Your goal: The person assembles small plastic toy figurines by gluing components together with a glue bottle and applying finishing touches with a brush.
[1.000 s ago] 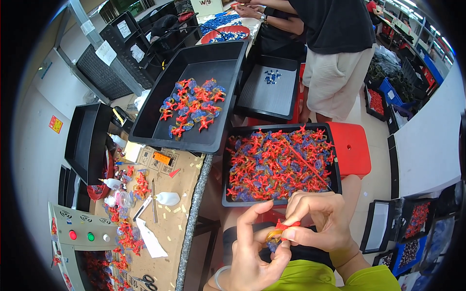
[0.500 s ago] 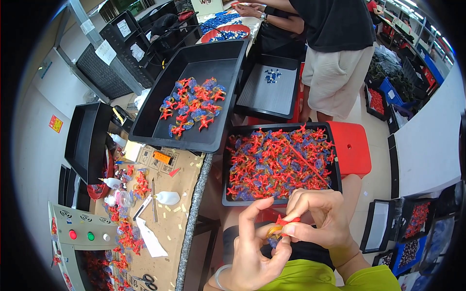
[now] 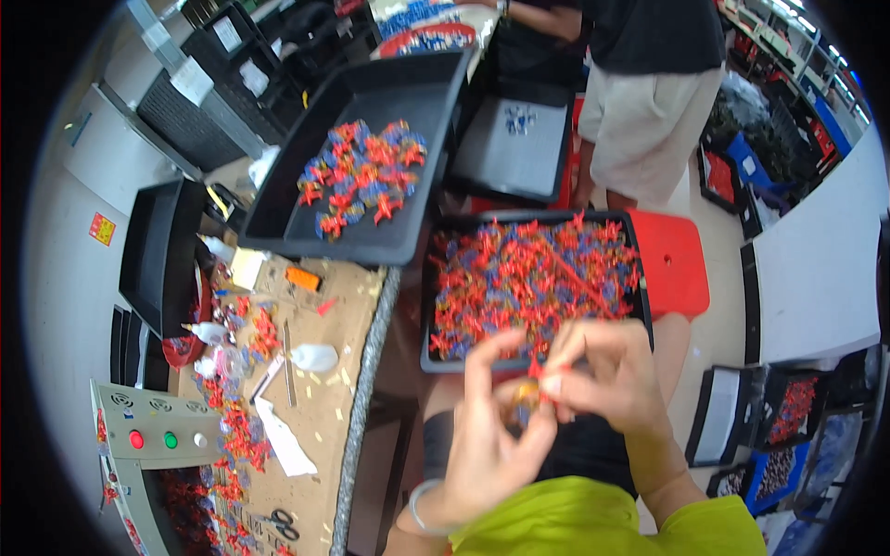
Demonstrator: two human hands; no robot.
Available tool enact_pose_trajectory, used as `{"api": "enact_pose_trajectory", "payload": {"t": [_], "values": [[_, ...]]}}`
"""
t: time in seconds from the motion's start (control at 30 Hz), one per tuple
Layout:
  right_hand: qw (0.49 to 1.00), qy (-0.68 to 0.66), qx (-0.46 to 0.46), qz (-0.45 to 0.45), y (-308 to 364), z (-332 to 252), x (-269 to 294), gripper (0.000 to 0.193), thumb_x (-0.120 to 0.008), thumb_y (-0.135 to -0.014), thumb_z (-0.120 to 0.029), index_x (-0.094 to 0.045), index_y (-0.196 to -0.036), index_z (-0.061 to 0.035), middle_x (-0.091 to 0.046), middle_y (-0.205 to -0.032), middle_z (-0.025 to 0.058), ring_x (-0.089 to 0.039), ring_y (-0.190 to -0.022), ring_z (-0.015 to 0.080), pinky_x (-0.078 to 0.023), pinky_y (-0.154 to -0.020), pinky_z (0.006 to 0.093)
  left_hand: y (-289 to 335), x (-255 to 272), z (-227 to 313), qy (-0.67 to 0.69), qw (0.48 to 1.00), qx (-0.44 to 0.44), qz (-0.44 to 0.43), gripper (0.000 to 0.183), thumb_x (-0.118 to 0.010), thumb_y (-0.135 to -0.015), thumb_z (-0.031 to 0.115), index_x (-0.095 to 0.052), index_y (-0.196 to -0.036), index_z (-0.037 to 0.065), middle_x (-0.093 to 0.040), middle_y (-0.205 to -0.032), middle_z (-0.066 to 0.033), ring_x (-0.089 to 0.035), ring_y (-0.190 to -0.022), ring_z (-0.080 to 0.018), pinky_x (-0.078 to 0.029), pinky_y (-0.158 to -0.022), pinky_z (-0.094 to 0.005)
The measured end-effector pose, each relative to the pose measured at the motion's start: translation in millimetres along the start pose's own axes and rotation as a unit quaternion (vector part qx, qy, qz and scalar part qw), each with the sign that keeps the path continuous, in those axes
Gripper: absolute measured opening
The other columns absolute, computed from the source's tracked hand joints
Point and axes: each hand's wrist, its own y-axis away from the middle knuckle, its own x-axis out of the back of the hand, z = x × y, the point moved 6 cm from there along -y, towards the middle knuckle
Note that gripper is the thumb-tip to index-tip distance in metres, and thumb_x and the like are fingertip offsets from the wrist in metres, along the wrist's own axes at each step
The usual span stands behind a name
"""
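Note:
Above my lap I hold a small plastic figure (image 3: pixel 525 393) in red, amber and blue, blurred by motion. My left hand (image 3: pixel 487 435) is curled around its lower part, forefinger raised and thumb against it. My right hand (image 3: pixel 607 380) pinches the red top between thumb and fingers. Just beyond both hands, a black tray (image 3: pixel 642 320) is heaped with similar red, amber and blue figures (image 3: pixel 519 287). A thin red stick (image 3: pixel 577 278) lies across the heap.
Left is a workbench (image 3: pixel 348 389) with glue bottles (image 3: pixel 313 358), scissors (image 3: pixel 280 525), a blade and more figures. A larger black tray (image 3: pixel 389 102) holds a cluster of figures. Right are a red stool (image 3: pixel 669 264) and crates. Another person (image 3: pixel 649 120) stands ahead.
The view has tipped slightly, so the trays and bench sit higher in the picture. My hands stay together on the figure, and the picture is now blurred.

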Motion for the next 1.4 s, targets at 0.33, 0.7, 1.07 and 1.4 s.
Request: {"api": "enact_pose_trajectory", "payload": {"t": [0.33, 0.7, 1.07, 1.4], "values": [[0.987, -0.073, -0.14, 0.024, -14, 96, 35, 0.008, -0.061, -0.082, 0.001, -0.061, -0.075, 0.0045, -0.062, -0.064, 0.0092, -0.059, -0.048, 0.0127, -0.042, -0.046, 0.0229, -36, 6, -92, 0.087, 0.985, 0.137, -0.058, 0.052, -0.05, -0.084, -0.005, -0.026, -0.13, -0.005, -0.066, -0.075, -0.0107, -0.059, -0.063, -0.0095, -0.048, -0.058, -0.0212], [0.984, -0.092, -0.152, 0.004, -4, 112, 32, 0.01, -0.063, -0.082, 0.001, -0.06, -0.074, 0.0053, -0.062, -0.065, 0.011, -0.059, -0.048, 0.014, -0.044, -0.044, 0.0246, -22, 5, -108, 0.104, 0.984, 0.145, -0.026, 0.05, -0.051, -0.085, -0.002, -0.027, -0.129, -0.005, -0.066, -0.076, -0.0152, -0.055, -0.057, -0.0098, -0.038, -0.047, -0.0187], [0.984, -0.11, -0.128, -0.059, -5, 113, 36, 0.007, -0.064, -0.081, 0.002, -0.06, -0.076, 0.0054, -0.062, -0.07, 0.0101, -0.059, -0.055, 0.0137, -0.044, -0.051, 0.0255, -11, 0, -95, -0.069, 0.994, 0.082, 0.02, 0.053, -0.054, -0.085, -0.002, -0.028, -0.13, -0.001, -0.066, -0.074, -0.0118, -0.062, -0.061, -0.0134, -0.046, -0.053, -0.0249], [0.994, 0.029, -0.056, -0.088, -7, 114, 38, 0.012, -0.069, -0.08, -0.002, -0.067, -0.09, 0.0046, -0.062, -0.083, 0.0058, -0.058, -0.077, 0.0115, -0.047, -0.072, 0.0261, -7, -1, -79, -0.307, 0.948, -0.017, 0.081, 0.058, -0.055, -0.081, -0.002, -0.026, -0.131, -0.003, -0.062, -0.069, -0.0187, -0.063, -0.057, -0.0367, -0.05, -0.052, -0.0428]]}}
